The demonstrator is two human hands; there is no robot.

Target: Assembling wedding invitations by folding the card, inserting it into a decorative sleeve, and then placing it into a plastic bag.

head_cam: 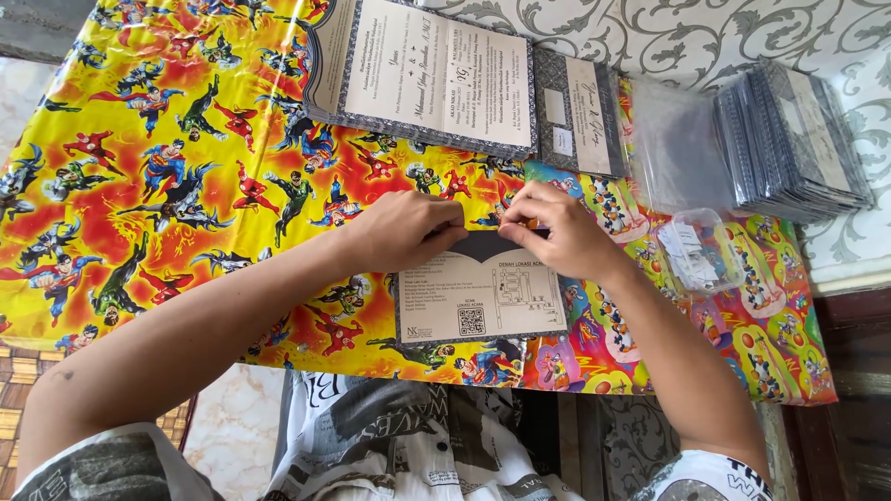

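A folded grey and cream invitation card (478,301) lies on the bright cartoon-print table cover (139,186), its back face up with a small map and a square code. My left hand (404,227) and my right hand (557,227) rest side by side on the card's top edge, fingers curled and pressing on its dark flap. The fingertips of both hands meet at the flap's middle; whatever small thing they pinch there is hidden.
An open stack of printed cards (427,70) lies at the far side, with a folded card (580,111) beside it. Clear plastic sleeves (673,144), a stack of sleeved cards (794,139) and a small clear box of stickers (696,250) sit to the right.
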